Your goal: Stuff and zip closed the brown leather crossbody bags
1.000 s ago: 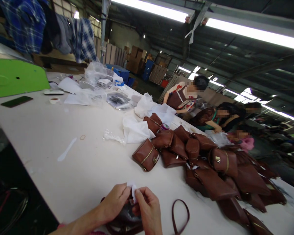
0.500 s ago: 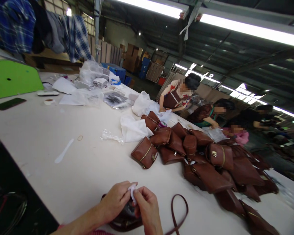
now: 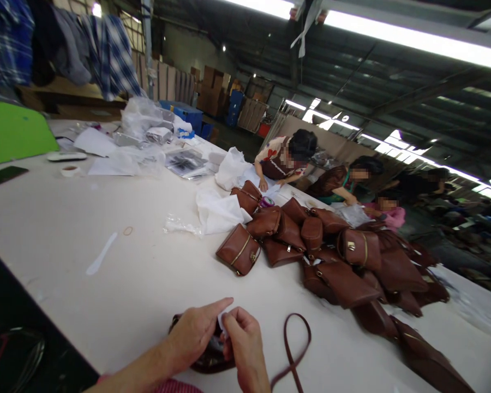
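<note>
Low in the view, a small white slip (image 3: 222, 321), perhaps paper or cloth, shows between my hands. My right hand (image 3: 245, 338) pinches it between thumb and fingertips. My left hand (image 3: 198, 330) is beside it with the index finger stretched out past the slip; its lower fingers are hidden. Under both hands lies a dark brown leather bag (image 3: 213, 364), partly covered by my hands and wrists. A brown strap (image 3: 287, 341) curls in a loop on the table just to the right.
A heap of brown leather handbags (image 3: 343, 278) covers the table's right side. White wrapping sheets (image 3: 219, 212), a tape roll (image 3: 70, 171), a phone (image 3: 4, 176) and a green machine (image 3: 16, 134) are also on the table (image 3: 147, 284). Several people work along the far edge.
My left index finger has straightened away from the white slip, which both hands were fingering before. My right hand still pinches it. The view has shifted slightly to the right.
</note>
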A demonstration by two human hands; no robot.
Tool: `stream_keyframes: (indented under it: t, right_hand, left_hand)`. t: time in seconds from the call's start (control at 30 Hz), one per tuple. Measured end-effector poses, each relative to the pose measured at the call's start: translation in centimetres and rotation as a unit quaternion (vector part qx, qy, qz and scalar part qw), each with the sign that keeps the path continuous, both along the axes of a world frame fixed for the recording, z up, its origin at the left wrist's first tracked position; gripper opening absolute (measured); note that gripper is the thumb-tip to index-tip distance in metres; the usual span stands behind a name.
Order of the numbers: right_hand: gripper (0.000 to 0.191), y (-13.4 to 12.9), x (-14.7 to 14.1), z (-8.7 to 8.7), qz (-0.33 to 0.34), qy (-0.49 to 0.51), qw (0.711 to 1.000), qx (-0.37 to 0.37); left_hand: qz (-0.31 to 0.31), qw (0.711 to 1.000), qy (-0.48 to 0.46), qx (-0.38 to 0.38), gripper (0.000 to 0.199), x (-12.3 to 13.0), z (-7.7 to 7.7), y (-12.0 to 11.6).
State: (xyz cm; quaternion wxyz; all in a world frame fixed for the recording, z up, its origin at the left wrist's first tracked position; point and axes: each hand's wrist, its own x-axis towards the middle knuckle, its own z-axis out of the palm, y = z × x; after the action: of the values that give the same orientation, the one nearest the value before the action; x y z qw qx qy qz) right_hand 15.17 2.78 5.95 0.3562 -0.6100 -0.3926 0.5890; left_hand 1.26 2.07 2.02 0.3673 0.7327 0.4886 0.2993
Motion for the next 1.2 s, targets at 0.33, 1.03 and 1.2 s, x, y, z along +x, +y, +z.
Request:
stream_keyframes:
  t: [0.33,1.03,1.2]
  right_hand:
    - [0.044,-0.5,-0.3,-1.4,-0.037,0.026,0.999,0.014]
    - [0.043,-1.2,1.1,-1.2,0.038,0.171,0.984,-0.014]
    - [0.044,-1.0,1.4,-1.3,0.064,0.183,0.981,-0.019]
  left_hand:
    - [-0.056,0.987,0.111,0.099,0.051,0.4,-0.1,0.0]
    - [-0.059,0.987,0.120,0.084,0.013,-0.2,-0.1,-0.1]
    - [-0.058,0.984,0.143,0.090,0.010,-0.2,0.3,-0.1]
